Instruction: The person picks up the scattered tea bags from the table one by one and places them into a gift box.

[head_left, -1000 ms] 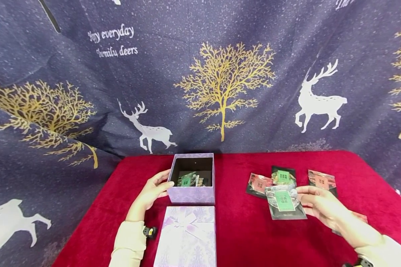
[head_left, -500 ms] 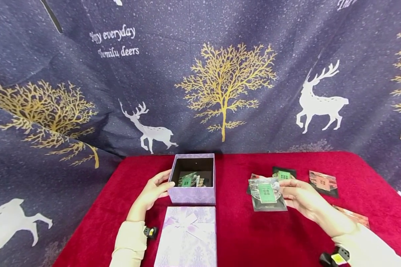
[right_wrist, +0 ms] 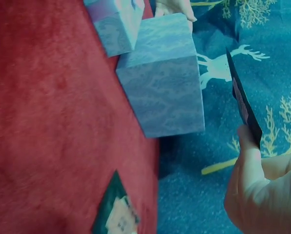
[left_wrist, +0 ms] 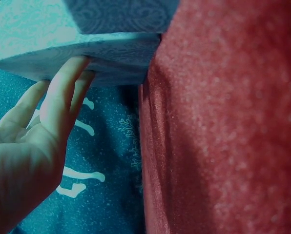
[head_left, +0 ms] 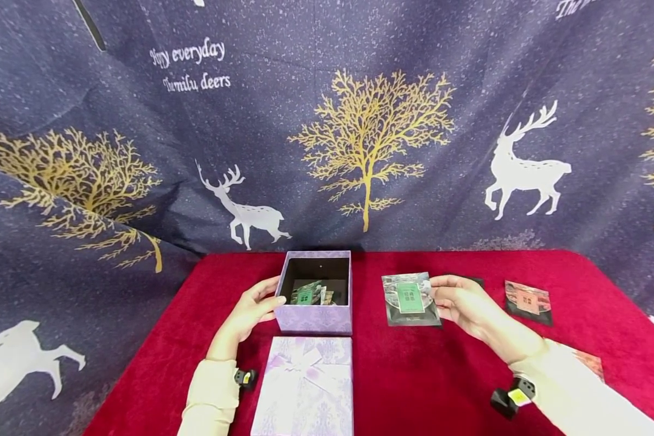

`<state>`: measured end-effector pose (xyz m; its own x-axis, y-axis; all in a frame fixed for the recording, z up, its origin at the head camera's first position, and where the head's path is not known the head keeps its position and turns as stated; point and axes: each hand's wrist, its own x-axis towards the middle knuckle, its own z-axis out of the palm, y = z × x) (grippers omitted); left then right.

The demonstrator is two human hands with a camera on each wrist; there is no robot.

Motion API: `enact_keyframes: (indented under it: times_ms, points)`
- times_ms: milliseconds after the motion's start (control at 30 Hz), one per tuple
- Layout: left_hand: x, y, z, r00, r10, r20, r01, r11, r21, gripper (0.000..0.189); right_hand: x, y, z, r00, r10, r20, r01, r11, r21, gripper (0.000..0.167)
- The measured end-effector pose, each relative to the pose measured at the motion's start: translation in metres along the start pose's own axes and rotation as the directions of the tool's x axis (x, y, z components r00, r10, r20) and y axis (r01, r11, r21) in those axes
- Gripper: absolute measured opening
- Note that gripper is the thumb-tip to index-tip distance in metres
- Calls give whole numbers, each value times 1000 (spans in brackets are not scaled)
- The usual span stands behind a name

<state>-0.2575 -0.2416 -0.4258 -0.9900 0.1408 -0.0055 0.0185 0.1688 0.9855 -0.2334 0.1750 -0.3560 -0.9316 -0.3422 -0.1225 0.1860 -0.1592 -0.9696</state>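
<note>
My right hand (head_left: 463,309) pinches a flat sachet with a green label (head_left: 410,298) by its right edge, held up to the right of a purple box (head_left: 313,319). In the right wrist view this sachet (right_wrist: 244,105) shows nearly edge-on, the thumb against it. The box has no lid on and holds several sachets (head_left: 307,295). My left hand (head_left: 251,310) rests against the box's left side, thumb at the front corner. Its fingers (left_wrist: 60,95) lie fairly straight against the box wall in the left wrist view.
The lid with a bow (head_left: 305,384) lies directly in front of the box on the red cloth (head_left: 403,387). Right of my right hand lie a red-labelled sachet (head_left: 527,301) and another reddish sachet (head_left: 587,361), partly behind the sleeve. A patterned curtain (head_left: 316,151) hangs behind the table.
My right hand has carried the green-labelled sachet leftward and slightly up, toward the box, now covering the sachets behind it. My left hand has stayed at the box.
</note>
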Motion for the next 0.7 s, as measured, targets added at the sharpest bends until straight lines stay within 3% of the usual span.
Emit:
enact_keyframes:
  times_ms: [400, 700]
  points:
    - [1, 0, -1, 1000, -14, 0, 14, 1000, 2, 58, 31, -17, 41, 997, 7, -74, -9, 999, -32, 15]
    - [0, 4, -1, 1000, -13, 15, 13, 1000, -4, 60, 53, -13, 61, 995, -19, -99, 12, 997, -73, 19]
